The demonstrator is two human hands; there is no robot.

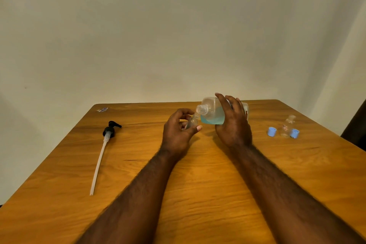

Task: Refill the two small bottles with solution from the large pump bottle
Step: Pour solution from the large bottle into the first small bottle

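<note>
Looking down from the head view: right hand [233, 125] wrapped around the large bottle [213, 114], tipped on its side above the desk [198, 184], pump off, blue solution pooled in its lower half. Its open threaded neck sits right at the mouth of a small bottle [192, 122], tilted and pinched between the left hand's [177, 134] thumb and fingers. Pump head with dip tube [105, 144] lies flat on the desk, well left. Second small bottle [287, 127] stands uncapped at right, between two blue caps [271, 131], one touching its base.
</note>
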